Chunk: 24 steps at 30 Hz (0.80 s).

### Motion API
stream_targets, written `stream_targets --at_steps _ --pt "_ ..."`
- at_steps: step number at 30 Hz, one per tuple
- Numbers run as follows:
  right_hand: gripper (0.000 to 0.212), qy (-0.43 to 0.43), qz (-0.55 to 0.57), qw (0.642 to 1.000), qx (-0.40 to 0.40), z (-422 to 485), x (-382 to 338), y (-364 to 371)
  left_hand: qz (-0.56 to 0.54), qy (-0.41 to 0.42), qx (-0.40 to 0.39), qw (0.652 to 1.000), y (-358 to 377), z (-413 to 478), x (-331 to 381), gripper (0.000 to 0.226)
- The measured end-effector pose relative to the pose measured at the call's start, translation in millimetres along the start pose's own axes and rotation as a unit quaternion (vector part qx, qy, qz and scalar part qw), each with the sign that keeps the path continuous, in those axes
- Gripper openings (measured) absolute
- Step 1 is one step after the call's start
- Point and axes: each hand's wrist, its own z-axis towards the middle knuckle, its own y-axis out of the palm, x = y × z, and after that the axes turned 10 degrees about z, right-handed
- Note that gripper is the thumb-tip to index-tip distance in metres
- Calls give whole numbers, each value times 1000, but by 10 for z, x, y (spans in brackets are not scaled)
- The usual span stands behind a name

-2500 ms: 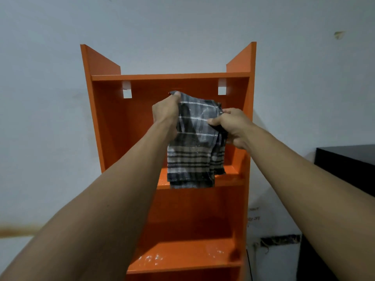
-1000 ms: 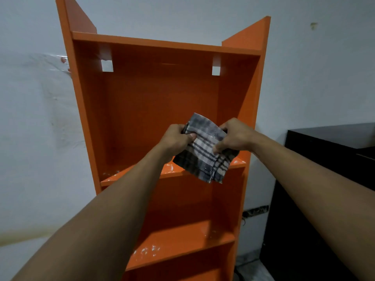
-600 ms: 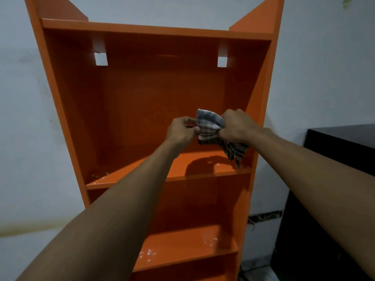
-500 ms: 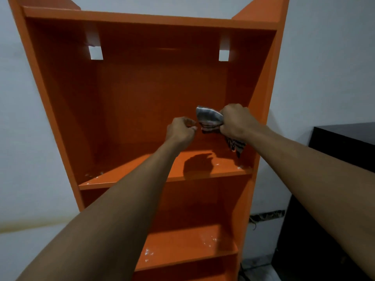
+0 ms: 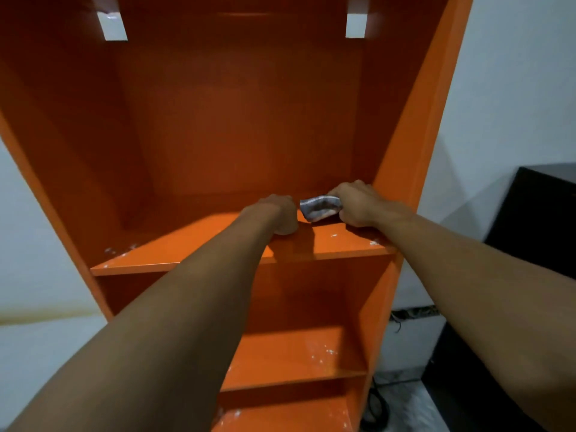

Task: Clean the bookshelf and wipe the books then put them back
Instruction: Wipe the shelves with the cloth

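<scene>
Against white wall (image 5: 514, 88): orange bookshelf (image 5: 249, 120) w/ specks (image 5: 322, 352)

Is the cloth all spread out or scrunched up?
Scrunched up. Only a small wad of the cloth pokes out of the right hand, which grips it on the orange shelf.

Orange bookshelf (image 5: 414, 135) is set against a white wall (image 5: 514, 88). A bunched grey cloth (image 5: 319, 207) is gripped by the right hand (image 5: 358, 204) at the far right of the upper shelf board (image 5: 187, 247). The left hand (image 5: 277, 216) is rested curled on the board, just left of the cloth. White specks are seen on the lower shelf (image 5: 296, 353).
</scene>
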Motion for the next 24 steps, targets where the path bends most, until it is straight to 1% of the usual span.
stream_targets --at_steps 2,4,5,7,9,12,14,17,20,22,24 --pt "30 -11 30 999 3 -204 -18 -16 -5 -1 4 1000 7 -29 -17 43" --pt "40 -27 47 999 2 -464 -65 -43 -13 -5 12 1000 23 -78 -11 40" --pt "45 -37 44 998 8 -599 -95 -61 -17 -6 14 1000 32 -112 -4 38" --pt "49 -53 26 998 18 -850 -131 -91 -24 0 8 1000 59 -169 -3 34" --pt "46 -60 2 998 10 -1074 -125 -125 -35 7 6 999 91 -201 -11 31" --pt "32 -36 0 999 -17 -1347 -34 -187 -55 15 0 998 115 -220 -33 29" --pt "33 -20 22 999 16 -1456 -65 -266 -62 14 5 998 125 -209 -33 29" --pt "41 -35 58 993 101 -1340 -238 -437 -55 10 20 998 105 -213 -28 32" --pt "32 -59 50 985 154 -912 -374 -496 -38 -2 35 999 124 -178 -34 39" --pt "27 -66 44 985 155 -585 -387 -402 -31 -9 44 998 155 -138 -48 41" --pt "25 -55 13 990 126 -316 -317 -213 -36 -11 49 998 188 -91 -58 42"
